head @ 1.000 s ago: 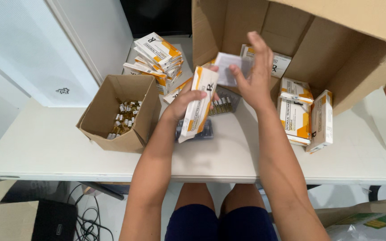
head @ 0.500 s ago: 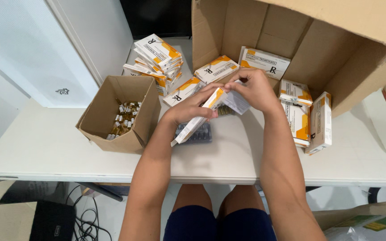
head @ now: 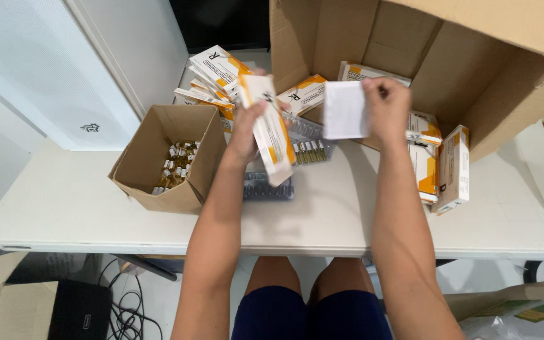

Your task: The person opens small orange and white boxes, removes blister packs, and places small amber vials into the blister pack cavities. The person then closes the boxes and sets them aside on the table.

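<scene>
Hands raised over white table (head: pixel 64 208): left hand (head: pixel 247 135) clamped on white-and-orange carton (head: pixel 269 129), right hand (head: pixel 385 107) pinching folded white leaflet (head: pixel 344 110) beside it; best keep carton steady, leaflet flat, clear of ampoule trays (head: pixel 306 148) and small cardboard box (head: pixel 165 157).

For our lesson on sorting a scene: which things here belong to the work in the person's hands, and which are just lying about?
In the work:
- left hand, its grip on a white and orange carton
- right hand, holding a folded white leaflet
- clear ampoule tray on the table
- small box of vials

Lying about:
- cables on the floor
- dark blister tray
- large cardboard box
</scene>
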